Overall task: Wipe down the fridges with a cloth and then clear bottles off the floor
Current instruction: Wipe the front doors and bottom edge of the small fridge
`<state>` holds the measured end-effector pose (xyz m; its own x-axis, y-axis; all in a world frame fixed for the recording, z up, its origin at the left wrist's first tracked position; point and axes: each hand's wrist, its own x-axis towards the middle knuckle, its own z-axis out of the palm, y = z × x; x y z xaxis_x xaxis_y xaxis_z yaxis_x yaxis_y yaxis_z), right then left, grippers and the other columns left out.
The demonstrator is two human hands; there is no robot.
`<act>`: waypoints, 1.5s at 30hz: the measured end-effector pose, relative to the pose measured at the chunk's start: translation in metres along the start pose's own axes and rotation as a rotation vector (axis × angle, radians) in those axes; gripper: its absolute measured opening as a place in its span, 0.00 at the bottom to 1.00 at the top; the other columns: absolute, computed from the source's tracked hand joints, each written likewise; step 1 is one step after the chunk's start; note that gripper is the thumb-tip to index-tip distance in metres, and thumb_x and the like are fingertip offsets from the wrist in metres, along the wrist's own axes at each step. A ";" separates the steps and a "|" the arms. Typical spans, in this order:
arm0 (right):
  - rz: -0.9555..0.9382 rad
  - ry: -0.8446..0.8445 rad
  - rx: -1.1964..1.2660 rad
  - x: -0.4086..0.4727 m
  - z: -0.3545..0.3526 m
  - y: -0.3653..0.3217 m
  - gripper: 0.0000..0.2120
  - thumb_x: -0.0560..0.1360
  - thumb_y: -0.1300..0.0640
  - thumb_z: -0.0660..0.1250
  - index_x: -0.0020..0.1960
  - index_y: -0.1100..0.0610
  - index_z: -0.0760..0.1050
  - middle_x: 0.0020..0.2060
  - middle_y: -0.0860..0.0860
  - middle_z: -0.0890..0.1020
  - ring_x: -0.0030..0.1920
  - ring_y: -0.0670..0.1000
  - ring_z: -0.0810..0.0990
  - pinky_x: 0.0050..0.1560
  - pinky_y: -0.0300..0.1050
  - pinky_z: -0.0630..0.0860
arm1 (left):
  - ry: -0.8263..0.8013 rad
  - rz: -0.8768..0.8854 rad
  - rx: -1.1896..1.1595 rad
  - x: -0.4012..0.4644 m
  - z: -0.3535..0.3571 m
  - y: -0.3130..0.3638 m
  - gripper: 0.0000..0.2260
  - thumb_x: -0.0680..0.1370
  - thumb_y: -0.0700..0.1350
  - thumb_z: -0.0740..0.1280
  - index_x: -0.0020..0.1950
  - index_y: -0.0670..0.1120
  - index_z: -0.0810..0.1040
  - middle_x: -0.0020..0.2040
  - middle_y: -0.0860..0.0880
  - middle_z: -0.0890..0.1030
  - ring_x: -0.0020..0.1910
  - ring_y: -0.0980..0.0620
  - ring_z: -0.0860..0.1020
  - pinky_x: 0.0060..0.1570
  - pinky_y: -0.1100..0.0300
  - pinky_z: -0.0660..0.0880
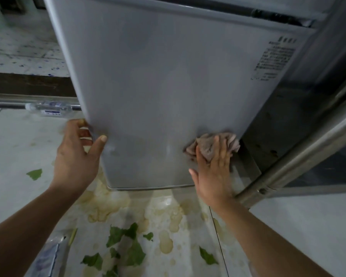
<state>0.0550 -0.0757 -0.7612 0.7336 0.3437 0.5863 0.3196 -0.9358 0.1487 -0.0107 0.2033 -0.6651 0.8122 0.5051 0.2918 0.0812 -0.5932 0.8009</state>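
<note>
A grey fridge door [158,80] fills the middle of the view. My left hand [78,152] grips its lower left edge, fingers behind the edge and thumb on the front. My right hand [214,170] presses a crumpled pinkish cloth [210,146] flat against the door's lower right corner. A clear plastic bottle [50,109] lies on its side on the floor to the left of the fridge. Another clear bottle [50,254] lies at the bottom left, partly hidden by my left forearm.
The pale tiled floor [18,148] below the fridge carries yellowish dried stains [164,218] and several torn green leaves [128,246]. A steel-framed cabinet [300,148] stands against the fridge's right side. A dark step [28,82] runs behind at the left.
</note>
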 end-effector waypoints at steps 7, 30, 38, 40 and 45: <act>0.120 0.080 0.425 -0.019 -0.043 -0.007 0.21 0.82 0.53 0.55 0.73 0.58 0.66 0.75 0.62 0.59 0.74 0.60 0.62 0.67 0.54 0.71 | -0.036 -0.046 -0.006 0.001 -0.004 0.006 0.15 0.77 0.47 0.65 0.61 0.46 0.67 0.51 0.50 0.75 0.46 0.49 0.75 0.46 0.54 0.70; 0.594 0.305 0.649 0.009 -0.019 -0.009 0.14 0.66 0.74 0.67 0.42 0.60 0.67 0.55 0.60 0.70 0.54 0.59 0.71 0.53 0.50 0.74 | -0.006 -0.012 -0.005 0.000 0.000 0.001 0.14 0.77 0.48 0.65 0.60 0.48 0.67 0.52 0.51 0.74 0.48 0.49 0.75 0.47 0.51 0.73; 0.896 0.483 0.822 0.049 -0.067 0.014 0.13 0.68 0.74 0.68 0.50 0.65 0.74 0.53 0.57 0.70 0.47 0.54 0.75 0.47 0.25 0.70 | -0.009 0.024 -0.015 0.001 0.001 -0.002 0.15 0.78 0.47 0.65 0.61 0.45 0.67 0.52 0.49 0.74 0.47 0.48 0.74 0.46 0.49 0.72; 0.890 0.606 0.865 0.074 -0.086 0.028 0.12 0.69 0.69 0.70 0.52 0.64 0.73 0.55 0.60 0.73 0.49 0.52 0.76 0.51 0.33 0.73 | -0.003 0.016 -0.029 0.002 0.002 -0.004 0.15 0.78 0.46 0.65 0.62 0.45 0.67 0.52 0.49 0.75 0.48 0.48 0.75 0.47 0.48 0.73; 0.762 0.666 1.015 0.081 -0.081 0.024 0.12 0.76 0.67 0.62 0.55 0.56 0.63 0.50 0.51 0.75 0.49 0.42 0.79 0.51 0.35 0.76 | 0.032 0.017 -0.068 0.003 0.008 -0.012 0.15 0.77 0.46 0.65 0.61 0.48 0.66 0.53 0.50 0.75 0.49 0.46 0.76 0.47 0.46 0.75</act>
<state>0.0732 -0.0763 -0.6459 0.5963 -0.5730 0.5622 0.4739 -0.3140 -0.8227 -0.0047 0.2072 -0.6780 0.7943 0.5155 0.3213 0.0271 -0.5585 0.8290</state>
